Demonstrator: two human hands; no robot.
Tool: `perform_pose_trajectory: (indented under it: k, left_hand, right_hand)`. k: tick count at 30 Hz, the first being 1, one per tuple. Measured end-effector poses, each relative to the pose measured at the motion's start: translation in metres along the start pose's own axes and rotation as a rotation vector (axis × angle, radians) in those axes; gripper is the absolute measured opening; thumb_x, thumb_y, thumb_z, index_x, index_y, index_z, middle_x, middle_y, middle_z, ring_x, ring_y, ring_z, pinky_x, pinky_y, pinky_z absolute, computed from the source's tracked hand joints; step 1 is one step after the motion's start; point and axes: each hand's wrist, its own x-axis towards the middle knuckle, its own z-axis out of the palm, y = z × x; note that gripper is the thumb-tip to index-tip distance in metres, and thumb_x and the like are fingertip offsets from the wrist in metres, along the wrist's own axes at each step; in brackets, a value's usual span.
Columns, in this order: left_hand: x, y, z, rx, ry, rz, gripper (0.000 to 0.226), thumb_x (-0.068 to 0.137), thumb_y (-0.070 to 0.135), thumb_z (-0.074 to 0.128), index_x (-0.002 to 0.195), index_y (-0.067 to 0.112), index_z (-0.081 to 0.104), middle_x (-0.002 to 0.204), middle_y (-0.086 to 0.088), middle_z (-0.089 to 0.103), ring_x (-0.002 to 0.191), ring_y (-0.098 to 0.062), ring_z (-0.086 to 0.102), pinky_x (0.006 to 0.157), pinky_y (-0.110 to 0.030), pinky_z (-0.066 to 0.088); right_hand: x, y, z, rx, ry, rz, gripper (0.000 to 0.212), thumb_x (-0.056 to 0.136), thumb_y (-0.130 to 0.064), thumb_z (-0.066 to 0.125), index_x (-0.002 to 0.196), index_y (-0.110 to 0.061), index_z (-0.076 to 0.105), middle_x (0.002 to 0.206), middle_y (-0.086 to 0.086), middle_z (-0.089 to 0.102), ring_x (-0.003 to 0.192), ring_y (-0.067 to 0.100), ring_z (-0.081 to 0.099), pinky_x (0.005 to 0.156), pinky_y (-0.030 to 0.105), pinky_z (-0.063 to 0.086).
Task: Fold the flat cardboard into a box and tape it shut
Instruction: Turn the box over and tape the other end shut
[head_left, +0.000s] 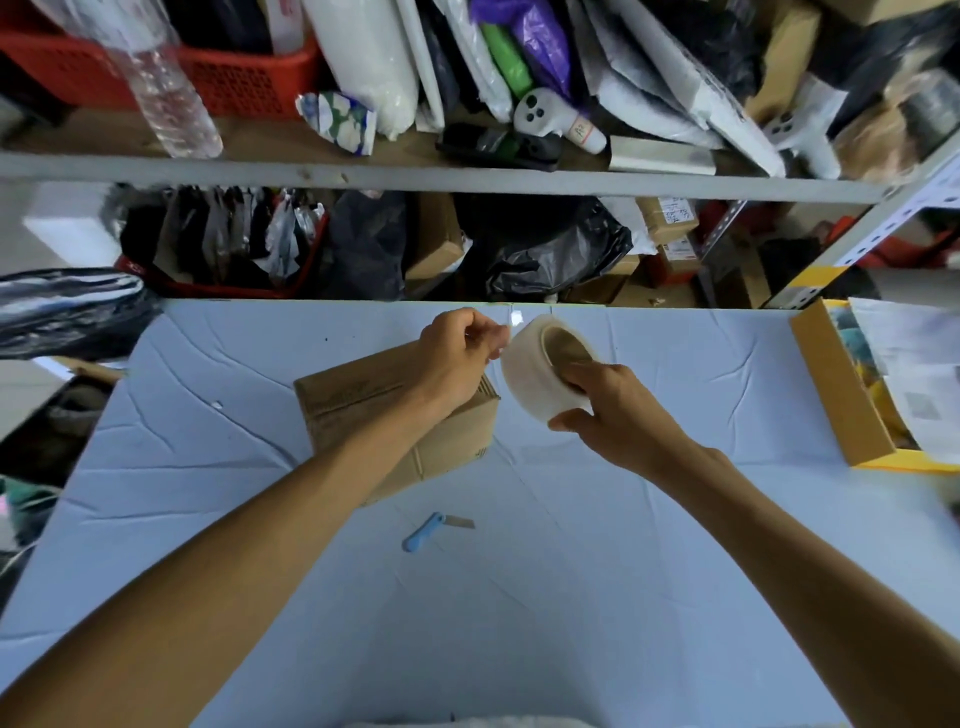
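Item count, work surface and shelving

2 hands: left hand (457, 358), right hand (615, 410). 1 tape roll (545, 371) in the right hand. 1 folded cardboard box (395, 415) under the left forearm. 1 blue-handled cutter (434, 530) nearer the body than both hands. 1 open yellow-edged carton (841, 395) far right of the right hand. Above the hands: 1 plastic bottle (166, 88), 1 red basket (228, 78).

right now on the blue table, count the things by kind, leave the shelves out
Folded cardboard box: 1
Tape roll, held in the right hand: 1
Blue-handled cutter: 1
Open yellow-edged box at the right edge: 1
Total: 4
The left hand pinches the tape's loose end.
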Motion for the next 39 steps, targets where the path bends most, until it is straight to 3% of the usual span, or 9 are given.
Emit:
perform_pose_trajectory:
  k: [2, 4, 6, 9, 16, 22, 31, 35, 39]
  left_hand:
    - [-0.001, 0.000, -0.002, -0.070, 0.103, -0.035, 0.013, 0.091, 0.025, 0.061, 0.088, 0.012, 0.063, 0.076, 0.007, 0.066, 0.073, -0.004, 0.063, 0.073, -0.020, 0.052]
    - [0.001, -0.001, -0.006, -0.132, 0.143, -0.088, 0.015, 0.091, 0.026, 0.060, 0.089, 0.011, 0.064, 0.084, 0.000, 0.070, 0.082, -0.011, 0.066, 0.079, -0.026, 0.053]
    - [0.002, 0.001, -0.011, -0.329, 0.096, -0.175, 0.017, 0.092, 0.022, 0.060, 0.091, 0.005, 0.062, 0.088, -0.009, 0.069, 0.081, -0.014, 0.069, 0.081, -0.030, 0.057]
    - [0.005, 0.006, -0.021, -0.530, 0.024, -0.189, 0.015, 0.085, 0.016, 0.068, 0.087, 0.003, 0.061, 0.085, -0.012, 0.065, 0.071, -0.012, 0.068, 0.073, -0.027, 0.058]
    - [0.013, 0.016, -0.040, -0.454, -0.011, -0.204, 0.020, 0.070, 0.008, 0.080, 0.077, 0.005, 0.062, 0.072, -0.003, 0.070, 0.066, -0.011, 0.070, 0.060, -0.022, 0.056]
    - [0.018, 0.017, -0.046, -0.467, -0.053, -0.299, 0.017, 0.074, 0.006, 0.077, 0.076, 0.006, 0.060, 0.079, -0.008, 0.068, 0.073, -0.015, 0.068, 0.059, -0.020, 0.054]
    - [0.021, 0.020, -0.049, -0.444, -0.048, -0.312, 0.020, 0.072, 0.006, 0.078, 0.076, 0.008, 0.059, 0.080, -0.008, 0.066, 0.070, -0.013, 0.067, 0.059, -0.020, 0.054]
    - [0.023, 0.029, -0.050, -0.421, 0.055, -0.248, 0.022, 0.069, 0.007, 0.081, 0.073, 0.007, 0.060, 0.075, -0.010, 0.070, 0.064, -0.016, 0.069, 0.060, -0.025, 0.056]
    - [0.026, 0.037, -0.047, -0.425, 0.209, -0.148, 0.025, 0.070, 0.001, 0.080, 0.066, 0.007, 0.056, 0.058, -0.004, 0.068, 0.053, -0.016, 0.068, 0.052, -0.024, 0.055]
  right_hand:
    - [0.005, 0.001, 0.003, 0.085, -0.092, 0.119, 0.037, 0.084, -0.018, 0.067, 0.117, -0.009, 0.053, 0.099, 0.006, 0.057, 0.084, 0.026, 0.053, 0.062, 0.028, 0.041]
    - [0.009, 0.002, 0.000, 0.221, -0.134, 0.250, 0.019, 0.088, -0.026, 0.063, 0.097, -0.010, 0.058, 0.086, 0.005, 0.055, 0.074, 0.024, 0.051, 0.054, 0.024, 0.033]
    - [0.009, 0.001, -0.002, 0.319, -0.137, 0.272, 0.019, 0.089, -0.027, 0.062, 0.080, -0.011, 0.059, 0.071, 0.001, 0.052, 0.065, 0.022, 0.049, 0.053, 0.025, 0.030]
    - [0.004, -0.007, -0.002, 0.408, -0.108, 0.253, 0.019, 0.090, -0.026, 0.061, 0.072, -0.022, 0.055, 0.068, -0.005, 0.051, 0.061, 0.014, 0.048, 0.053, 0.021, 0.030]
    - [0.004, -0.015, -0.007, 0.435, -0.025, 0.175, 0.007, 0.087, -0.021, 0.064, 0.088, -0.014, 0.062, 0.076, -0.004, 0.058, 0.069, 0.016, 0.055, 0.056, 0.020, 0.035]
    - [0.000, -0.018, -0.013, 0.454, -0.023, 0.119, 0.029, 0.074, -0.016, 0.077, 0.099, -0.009, 0.066, 0.083, -0.003, 0.063, 0.079, 0.017, 0.060, 0.060, 0.023, 0.040]
    - [0.000, -0.023, -0.024, 0.510, -0.046, 0.118, 0.026, 0.077, -0.016, 0.075, 0.101, -0.006, 0.070, 0.089, 0.007, 0.071, 0.085, 0.025, 0.066, 0.068, 0.031, 0.050]
    - [0.003, -0.027, -0.023, 0.501, -0.058, 0.178, 0.030, 0.076, -0.025, 0.077, 0.100, -0.009, 0.072, 0.089, 0.009, 0.073, 0.083, 0.028, 0.067, 0.074, 0.041, 0.053]
    - [0.015, -0.028, -0.015, 0.530, -0.130, 0.448, 0.036, 0.075, -0.032, 0.078, 0.088, 0.000, 0.070, 0.080, 0.012, 0.074, 0.070, 0.026, 0.068, 0.060, 0.029, 0.047]
